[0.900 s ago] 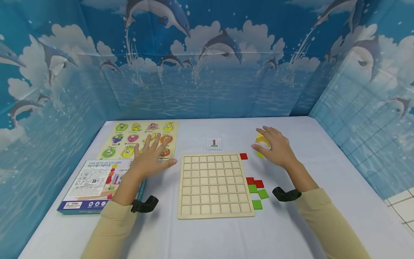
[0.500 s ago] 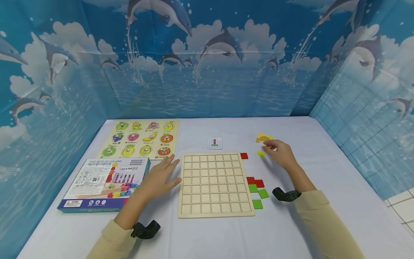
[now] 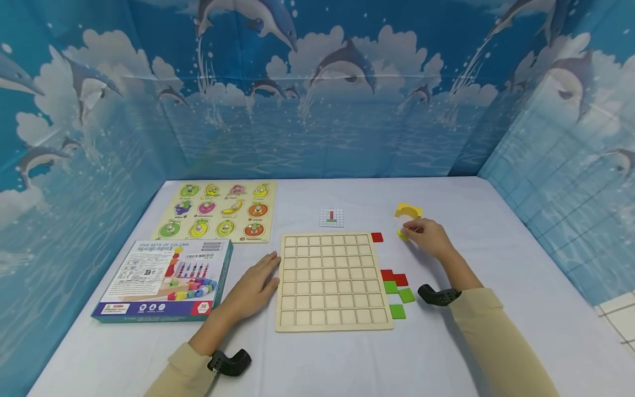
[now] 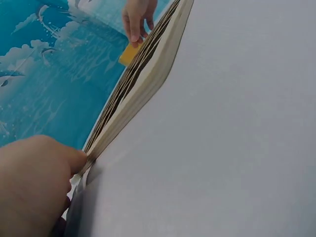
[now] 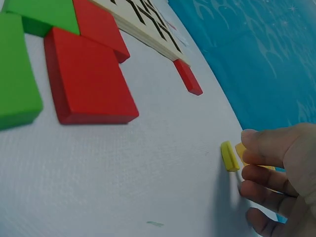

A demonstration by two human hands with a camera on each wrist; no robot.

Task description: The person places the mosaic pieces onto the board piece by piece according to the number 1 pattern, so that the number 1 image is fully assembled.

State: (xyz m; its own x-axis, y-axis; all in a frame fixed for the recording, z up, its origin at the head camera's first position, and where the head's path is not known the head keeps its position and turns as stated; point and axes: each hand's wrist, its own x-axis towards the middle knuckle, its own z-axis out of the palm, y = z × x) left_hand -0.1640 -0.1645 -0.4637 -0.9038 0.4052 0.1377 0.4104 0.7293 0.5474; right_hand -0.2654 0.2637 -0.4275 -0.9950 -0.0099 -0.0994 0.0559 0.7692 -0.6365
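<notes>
My left hand (image 3: 253,286) lies at the left edge of the wooden grid board (image 3: 333,326), its fingers extended along that edge. In the left wrist view the thumb (image 4: 74,159) is right at the board's rim. Over on the right, my right hand (image 3: 429,237) is low above the table, thumb and fingers bent loosely beside a small yellow tile (image 3: 402,235). The right wrist view has this yellow tile (image 5: 229,157) just left of the fingertips, with nothing visible held between them. Just behind the fingers is a yellow arch-shaped block (image 3: 408,208).
Red tiles (image 3: 399,279) and green tiles (image 3: 398,311) lie along the board's right side, a single red tile (image 3: 377,237) near its top corner. A small pattern card (image 3: 331,218) is behind the board. A fruit picture board (image 3: 213,212) and a flat box (image 3: 163,281) are at left.
My left hand has come down from over the box and fruit board to the grid board's left edge. The spread right hand has drawn its fingers together and lowered beside the yellow tile.
</notes>
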